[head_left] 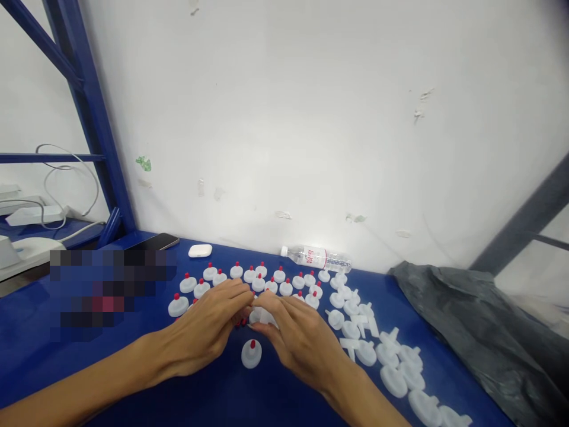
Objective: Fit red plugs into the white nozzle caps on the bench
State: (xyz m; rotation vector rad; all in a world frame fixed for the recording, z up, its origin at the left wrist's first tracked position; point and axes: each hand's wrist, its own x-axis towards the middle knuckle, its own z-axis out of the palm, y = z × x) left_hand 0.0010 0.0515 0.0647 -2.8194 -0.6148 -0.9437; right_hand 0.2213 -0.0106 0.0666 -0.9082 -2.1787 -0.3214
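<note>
My left hand [208,326] and my right hand [297,335] meet over the blue table [35,367], fingertips pinched together on a small white plastic disc part [260,316]. One white disc with a red cap [251,353] lies just below the hands. Behind them stand rows of several white discs with red caps [262,277]. To the right lies a trail of several white discs without caps [377,350].
A clear water bottle [316,258] lies against the white wall. A white earbud case [200,251] and a dark phone [157,241] rest at the back left. A grey plastic sheet [471,332] covers the right side. A blue rack post [95,118] with cables stands at left.
</note>
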